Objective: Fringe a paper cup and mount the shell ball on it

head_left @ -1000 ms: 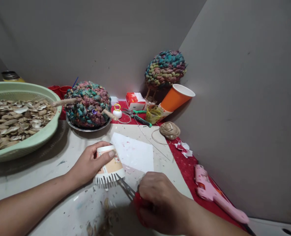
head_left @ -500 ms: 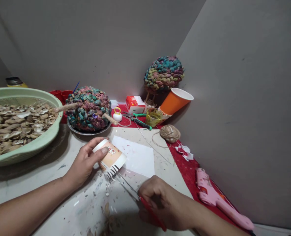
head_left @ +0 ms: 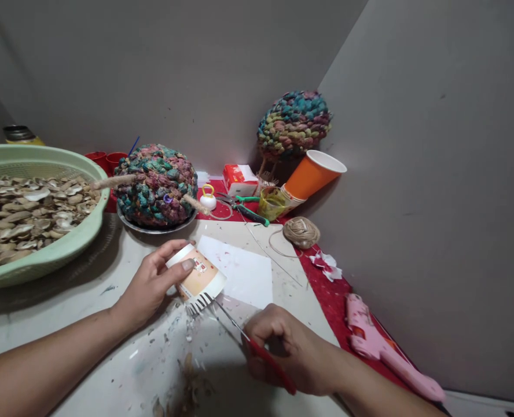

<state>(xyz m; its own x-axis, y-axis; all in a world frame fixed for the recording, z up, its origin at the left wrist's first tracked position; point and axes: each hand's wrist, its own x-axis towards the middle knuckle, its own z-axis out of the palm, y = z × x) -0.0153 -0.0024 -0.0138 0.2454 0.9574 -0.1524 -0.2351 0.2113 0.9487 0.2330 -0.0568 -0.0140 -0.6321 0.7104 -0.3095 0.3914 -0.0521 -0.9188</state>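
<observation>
Cup (head_left: 205, 277): turned within the left grip (head_left: 155, 284) over the last second; fewer slit strips show, and plain rim faces the blades.
Left grip: wrapped round the cup, thumb on its printed side.
Scissors (head_left: 278, 367): held in the right grip (head_left: 289, 347), tips at the rim; blade gap unclear.
Fringe (head_left: 197, 304): partial, judging by the uncut rim.
Bench (head_left: 79, 307): paper (head_left: 248, 275) just beyond the cup; basin (head_left: 81, 246) of shells (head_left: 18, 214) left of the left grip; glue gun (head_left: 376, 341) right of the right grip.
Room: grey walls (head_left: 434, 174) beyond and right of both grips.
</observation>
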